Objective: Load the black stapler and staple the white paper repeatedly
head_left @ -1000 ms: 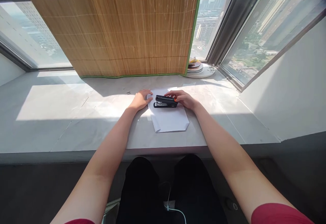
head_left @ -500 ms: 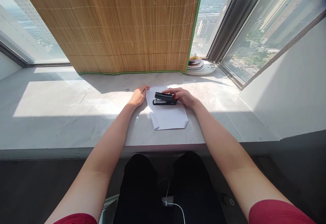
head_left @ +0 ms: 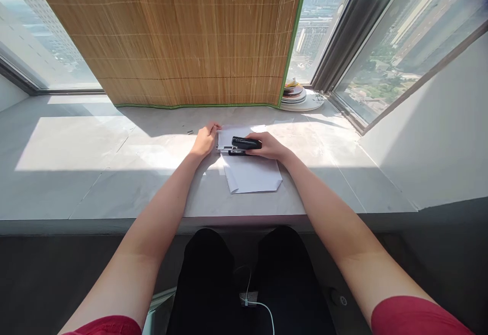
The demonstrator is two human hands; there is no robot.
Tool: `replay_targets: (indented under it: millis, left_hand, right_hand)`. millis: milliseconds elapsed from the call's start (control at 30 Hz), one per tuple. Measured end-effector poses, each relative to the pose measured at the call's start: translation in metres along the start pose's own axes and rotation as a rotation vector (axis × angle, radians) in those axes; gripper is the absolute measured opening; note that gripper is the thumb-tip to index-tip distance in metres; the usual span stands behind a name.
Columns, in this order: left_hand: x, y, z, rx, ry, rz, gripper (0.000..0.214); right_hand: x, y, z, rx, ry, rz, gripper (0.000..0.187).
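A black stapler point(head_left: 246, 143) lies on its side view over a sheet of white paper point(head_left: 253, 175), with my right hand point(head_left: 269, 147) wrapped round its rear end. From the stapler's left end a silver metal tray point(head_left: 224, 148) sticks out past the paper's left edge. My left hand point(head_left: 205, 140) is closed at the paper's upper left corner, fingertips pinched on its edge. The paper's lower corners look folded or curled. To the left of that hand, a small grey strip, possibly staples point(head_left: 190, 132), rests on the sill.
The pale stone windowsill point(head_left: 87, 187) has a front edge near my knees. A bamboo blind point(head_left: 183, 40) hangs at the back, and stacked plates point(head_left: 295, 96) stand by the right window. A white cable point(head_left: 263, 304) lies below, between my legs.
The silver tray has come out of the stapler's left end. My right hand has shifted left and round the stapler; my left hand has moved slightly left and away from me.
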State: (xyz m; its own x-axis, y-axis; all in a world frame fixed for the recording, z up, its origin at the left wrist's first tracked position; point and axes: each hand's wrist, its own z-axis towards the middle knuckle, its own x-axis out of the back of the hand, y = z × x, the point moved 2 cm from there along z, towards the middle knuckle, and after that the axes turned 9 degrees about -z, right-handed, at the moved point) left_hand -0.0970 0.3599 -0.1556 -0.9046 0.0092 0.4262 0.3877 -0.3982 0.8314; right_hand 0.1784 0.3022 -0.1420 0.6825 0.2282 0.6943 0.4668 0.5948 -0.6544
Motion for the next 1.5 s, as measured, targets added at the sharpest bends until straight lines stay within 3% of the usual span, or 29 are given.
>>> replay_targets:
  millis: [67, 133, 200, 267, 367, 500, 633, 733, 1033, 1167, 1267, 1333, 1400, 1500]
  left_hand:
    - [0.0, 0.005, 0.0, -0.017, 0.106, -0.115, 0.034]
    - [-0.002, 0.009, 0.0, 0.036, 0.142, -0.313, 0.041]
    - [-0.007, 0.012, 0.0, 0.172, 0.044, -0.504, 0.055]
    - [-0.011, 0.014, -0.002, 0.313, -0.12, -0.616, 0.067]
    - [-0.013, 0.015, -0.004, 0.392, -0.283, -0.666, 0.075]
    - [-0.011, 0.012, -0.004, 0.411, -0.336, -0.693, 0.07]
    - [-0.012, 0.01, -0.004, 0.546, -0.3, -0.837, 0.058]
    - [-0.012, 0.011, -0.005, 0.633, -0.277, -0.949, 0.052]
    - [-0.011, 0.006, -0.004, 0.682, -0.157, -1.061, 0.038]
    - [-0.011, 0.002, -0.003, 0.646, -0.171, -1.026, 0.033]
    - [-0.011, 0.001, -0.003, 0.596, -0.274, -1.034, 0.034]
    - [-0.011, 0.0, -0.003, 0.563, -0.325, -1.03, 0.034]
    - [-0.011, 0.0, -0.004, 0.524, -0.332, -1.0, 0.037]
    - [-0.011, 0.005, -0.004, 0.44, -0.351, -0.947, 0.039]
  right_hand:
    - [-0.001, -0.001, 0.001, -0.002, 0.102, 0.015, 0.039]
    - [-0.001, -0.002, 0.001, 0.006, 0.283, -0.014, 0.039]
    - [0.001, -0.005, 0.001, 0.008, 0.453, -0.11, 0.037]
    - [0.001, -0.006, 0.001, 0.003, 0.519, -0.214, 0.037]
    - [0.0, -0.007, 0.001, 0.023, 0.505, -0.295, 0.039]
    - [-0.004, -0.01, 0.001, 0.101, 0.44, -0.402, 0.039]
    - [-0.008, -0.013, 0.002, 0.21, 0.347, -0.568, 0.04]
    - [-0.008, -0.013, 0.002, 0.272, 0.375, -0.691, 0.042]
    - [-0.015, -0.01, 0.003, 0.312, 0.407, -0.817, 0.047]
    - [-0.016, -0.012, 0.005, 0.248, 0.462, -0.721, 0.04]
    - [-0.006, -0.012, 0.002, 0.144, 0.646, -0.487, 0.029]
    - [0.001, -0.007, -0.001, 0.075, 0.687, -0.269, 0.024]
    - [0.006, -0.002, -0.002, 0.04, 0.593, -0.057, 0.025]
    - [0.005, 0.001, -0.002, 0.057, 0.346, 0.133, 0.026]
